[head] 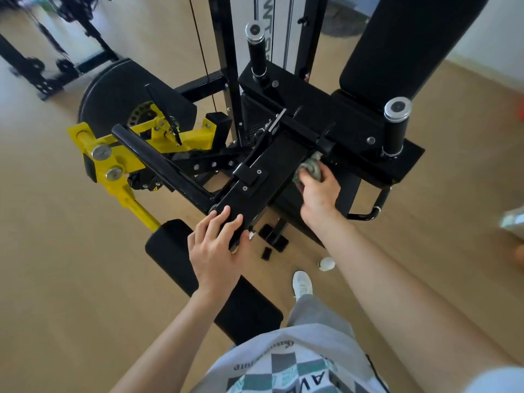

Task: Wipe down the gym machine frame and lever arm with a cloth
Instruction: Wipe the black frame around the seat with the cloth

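The black gym machine frame [272,171] fills the middle of the view, with a yellow lever arm [119,165] on its left side. My right hand [319,191] grips a bunched grey-green cloth [310,170] and presses it against the right side of the black frame, below the cross bar. My left hand [217,245] rests flat on the near end of the frame with its fingers straight, the thumb wrapped under the edge.
A black roller pad [175,251] lies below my left hand. Two upright black handles [256,49] [395,126] and the back pad [402,43] stand beyond the frame. A white ball [326,263] and my white shoe [302,285] are on the wooden floor. Another rack [42,66] stands far left.
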Action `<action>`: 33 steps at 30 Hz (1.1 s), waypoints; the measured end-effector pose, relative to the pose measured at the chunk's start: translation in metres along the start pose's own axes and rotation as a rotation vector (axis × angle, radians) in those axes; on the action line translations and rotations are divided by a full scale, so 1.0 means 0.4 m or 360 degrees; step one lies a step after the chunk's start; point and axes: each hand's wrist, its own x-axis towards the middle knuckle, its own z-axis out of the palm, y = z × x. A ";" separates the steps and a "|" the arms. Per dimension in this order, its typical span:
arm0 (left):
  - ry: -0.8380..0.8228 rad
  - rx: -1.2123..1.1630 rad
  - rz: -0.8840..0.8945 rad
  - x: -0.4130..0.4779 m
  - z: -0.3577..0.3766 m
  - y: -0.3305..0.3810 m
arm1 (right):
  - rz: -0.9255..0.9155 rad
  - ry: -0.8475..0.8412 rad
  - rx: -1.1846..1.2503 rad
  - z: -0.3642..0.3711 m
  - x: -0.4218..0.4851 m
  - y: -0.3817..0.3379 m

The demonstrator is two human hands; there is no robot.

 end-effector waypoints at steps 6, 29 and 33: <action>0.0030 0.0023 0.0039 -0.002 0.002 -0.006 | -0.0061 -0.0183 -0.0153 -0.011 -0.002 0.010; 0.0035 -0.0025 0.0081 -0.010 0.005 -0.025 | 0.0914 -0.0966 0.0523 -0.060 -0.077 0.031; 0.0034 -0.0030 0.0079 -0.010 0.005 -0.023 | 0.1060 -0.1145 0.0317 -0.092 -0.092 0.035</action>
